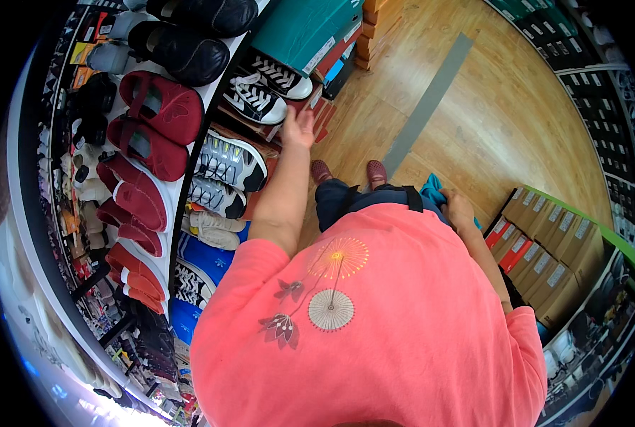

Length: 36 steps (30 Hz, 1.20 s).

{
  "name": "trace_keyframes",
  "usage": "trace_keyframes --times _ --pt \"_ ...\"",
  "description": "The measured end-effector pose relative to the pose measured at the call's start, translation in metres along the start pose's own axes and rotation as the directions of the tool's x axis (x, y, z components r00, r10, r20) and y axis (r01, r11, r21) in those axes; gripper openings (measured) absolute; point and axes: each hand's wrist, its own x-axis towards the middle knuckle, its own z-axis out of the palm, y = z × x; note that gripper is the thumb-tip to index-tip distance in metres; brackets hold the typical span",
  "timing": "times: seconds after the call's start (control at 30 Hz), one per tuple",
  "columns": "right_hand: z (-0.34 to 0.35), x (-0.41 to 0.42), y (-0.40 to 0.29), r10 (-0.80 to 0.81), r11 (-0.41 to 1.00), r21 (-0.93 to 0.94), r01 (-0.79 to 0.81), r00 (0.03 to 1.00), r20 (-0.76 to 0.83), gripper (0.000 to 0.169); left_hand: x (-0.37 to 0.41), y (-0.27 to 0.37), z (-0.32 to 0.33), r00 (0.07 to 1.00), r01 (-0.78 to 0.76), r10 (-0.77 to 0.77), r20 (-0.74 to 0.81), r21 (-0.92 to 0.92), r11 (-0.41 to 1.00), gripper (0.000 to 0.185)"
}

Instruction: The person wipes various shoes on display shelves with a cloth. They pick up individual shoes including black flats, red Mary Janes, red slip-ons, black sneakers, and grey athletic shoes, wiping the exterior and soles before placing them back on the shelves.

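Note:
My left hand (298, 129) reaches out at the shoe shelf, palm up and fingers loosely apart, with nothing in it. Its fingertips are beside the white toe of a black-and-white lace-up sneaker (256, 101); whether they touch it I cannot tell. The matching sneaker (281, 76) stands just behind, under a teal shoebox (309, 34). Below my wrist lies a pair of grey-and-black running shoes (231, 160). Down by my hip, my right hand (456, 209) grips a bunched teal cloth (432, 189), which sticks out on both sides of the fist.
An upper white shelf (176, 200) on the left holds dark red strap shoes (162, 107) and black shoes (189, 53). Orange shoeboxes (373, 32) are stacked ahead. Brown cartons (558, 229) fill a rack at right. Grey tape (429, 101) crosses the wood floor (488, 117).

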Motion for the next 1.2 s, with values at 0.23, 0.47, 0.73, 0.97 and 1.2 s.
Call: trace_keyframes --times 0.23,0.47,0.73,0.97,1.2 --pt "0.003 -0.004 -0.002 0.013 1.000 0.007 -0.013 0.999 -0.031 0.040 0.005 -0.017 0.046 0.979 0.172 -0.159 0.126 -0.099 0.980 0.053" --pt "0.016 -0.012 0.014 0.020 1.000 0.018 -0.019 0.998 -0.067 0.040 0.043 -0.006 0.058 0.996 0.084 -0.085 0.001 -0.131 0.988 0.052" --pt "0.016 -0.013 0.008 0.041 0.999 0.008 -0.041 0.998 -0.040 0.040 0.023 -0.004 0.069 0.996 0.013 -0.026 -0.082 -0.162 0.987 0.045" --pt "0.018 -0.012 0.011 0.039 0.999 0.021 -0.038 0.998 -0.041 0.041 0.014 0.004 0.078 0.991 -0.060 0.045 -0.129 -0.118 0.991 0.047" --pt "0.017 -0.012 0.003 0.033 0.999 0.026 -0.031 0.998 -0.057 0.039 -0.007 0.006 0.090 0.976 -0.048 0.034 -0.215 -0.059 0.997 0.048"
